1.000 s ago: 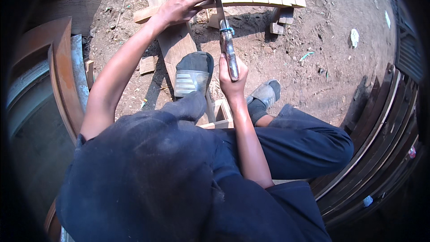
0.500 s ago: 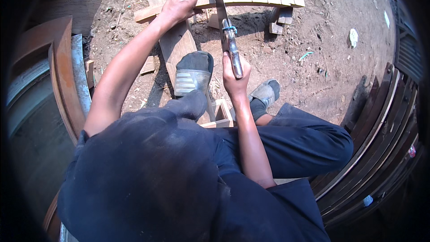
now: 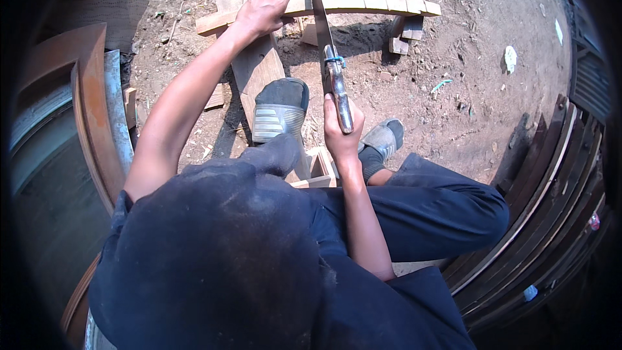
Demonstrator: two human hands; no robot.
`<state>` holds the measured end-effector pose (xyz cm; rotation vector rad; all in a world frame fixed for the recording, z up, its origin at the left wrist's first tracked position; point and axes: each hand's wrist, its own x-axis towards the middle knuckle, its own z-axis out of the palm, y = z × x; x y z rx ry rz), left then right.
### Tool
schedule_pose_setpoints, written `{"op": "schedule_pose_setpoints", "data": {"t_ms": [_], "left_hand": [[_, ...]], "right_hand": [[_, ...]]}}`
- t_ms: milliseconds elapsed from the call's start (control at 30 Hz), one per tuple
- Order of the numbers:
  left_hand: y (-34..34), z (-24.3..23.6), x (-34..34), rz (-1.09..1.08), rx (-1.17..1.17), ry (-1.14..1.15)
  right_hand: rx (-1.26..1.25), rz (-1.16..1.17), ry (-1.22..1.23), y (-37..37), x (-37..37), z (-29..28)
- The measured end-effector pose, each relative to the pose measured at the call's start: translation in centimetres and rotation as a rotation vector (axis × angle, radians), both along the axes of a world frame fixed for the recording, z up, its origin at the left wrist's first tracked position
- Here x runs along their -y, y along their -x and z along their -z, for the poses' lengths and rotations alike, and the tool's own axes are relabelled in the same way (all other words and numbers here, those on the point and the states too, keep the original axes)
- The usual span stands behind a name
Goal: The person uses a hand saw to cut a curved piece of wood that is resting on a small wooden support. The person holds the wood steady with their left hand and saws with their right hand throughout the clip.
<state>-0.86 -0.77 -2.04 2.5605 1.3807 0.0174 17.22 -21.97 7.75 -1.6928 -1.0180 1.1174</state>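
Observation:
A long light wooden strip [image 3: 353,2], marked by several cross lines or cuts toward its right part, spans the far side. My left hand [image 3: 264,11] is wrapped over it near its left end, above a plank [image 3: 258,72]. In my right hand [image 3: 343,131] is the handle of a handsaw [image 3: 322,23], its blade pointing away from me and lying across the strip, right of my left hand. A blue tie circles the saw where blade meets handle. The strip's right end rests on small wood blocks [image 3: 408,31].
My sandalled foot [image 3: 278,116] stands on the plank; the other foot [image 3: 382,139] is on the dirt ground. Between my legs is a small wooden box frame [image 3: 319,170]. Framed panels [image 3: 91,91] lean at the left, and dark boards [image 3: 544,175] lie stacked at the right.
My right hand has drawn the saw toward me, so its handle sits lower in view. The left hand keeps its hold on the strip.

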Motion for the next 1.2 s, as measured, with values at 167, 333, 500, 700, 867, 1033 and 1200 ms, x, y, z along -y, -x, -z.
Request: {"op": "schedule_pose_setpoints", "data": {"t_ms": [167,333,500,700,867,1033,1200], "left_hand": [[-0.6,-0.7,-0.2,0.042,-0.023,0.013],[-0.2,-0.4,0.1,0.001,0.050,-0.007],[-0.3,-0.7,0.4,0.011,0.050,-0.006],[-0.2,-0.3,0.3,0.041,0.078,-0.025],[-0.6,-1.4,0.2,0.016,-0.002,0.072],[-0.4,-1.0,0.1,0.010,-0.017,0.079],[-0.3,-1.4,0.0,0.010,0.005,0.086]], "right_hand": [[-0.011,0.009,-0.118,0.6,-2.7,1.5],[0.031,0.000,-0.030,0.5,-2.1,0.8],[0.036,-0.016,-0.042,0.7,-2.2,0.7],[0.042,-0.040,0.004,0.8,-7.5,0.6],[0.052,-0.035,0.133,-0.5,-3.0,-1.5],[0.131,-0.116,0.059,-1.2,-3.2,-0.1],[-0.036,-0.042,0.114,0.3,-9.1,-0.3]]}}
